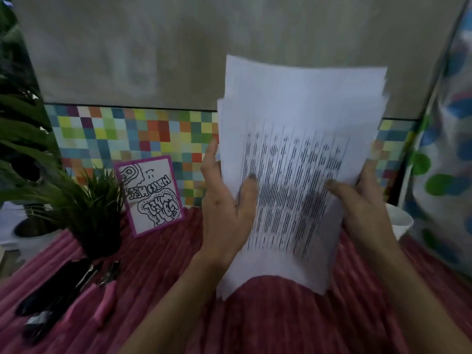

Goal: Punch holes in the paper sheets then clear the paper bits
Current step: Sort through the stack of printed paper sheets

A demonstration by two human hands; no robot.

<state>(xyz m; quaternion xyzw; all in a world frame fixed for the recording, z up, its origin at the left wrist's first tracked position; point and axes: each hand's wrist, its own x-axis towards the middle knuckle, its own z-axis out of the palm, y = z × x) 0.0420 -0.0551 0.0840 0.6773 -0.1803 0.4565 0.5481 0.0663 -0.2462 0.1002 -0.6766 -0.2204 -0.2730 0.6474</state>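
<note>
**Head view.** One stack of paper sheets [301,111] is held upright in the air above the counter [166,277], right of centre, by two hands. The stack is motion-blurred. Its staggered top edges show at least three sheets; the full count cannot be told. The front sheet carries dense lines of dark print, turned sideways.

**Left hand** [224,213]: grips the stack's left edge, thumb pressed on the printed face, fingers [212,154] extended along and behind the edge.

**Right hand** [365,203]: grips the right edge, thumb lying across the printed face, the other fingers hidden behind the sheets.

The stack's bottom edge hangs just above the counter, which is covered by one ribbed pink-red cloth.

**Left part of the counter, well apart from the stack:**
- one pink-handled hand tool [107,300] with two handles and a metal head;
- just beside it, one long black object [56,284], too blurred to identify;
- one small potted grass plant [94,205] in a dark pot;
- one purple-bordered card [150,195] with a black line drawing, leaning against the wall.

**Far left:** one large-leaved plant [20,118] and one white pot [30,233].

**Right:** one white cup [401,221], partly hidden by the right wrist, and one polka-dot fabric [444,162].

**Wall:** one band of multicoloured squares [122,134] runs along the base.
</note>
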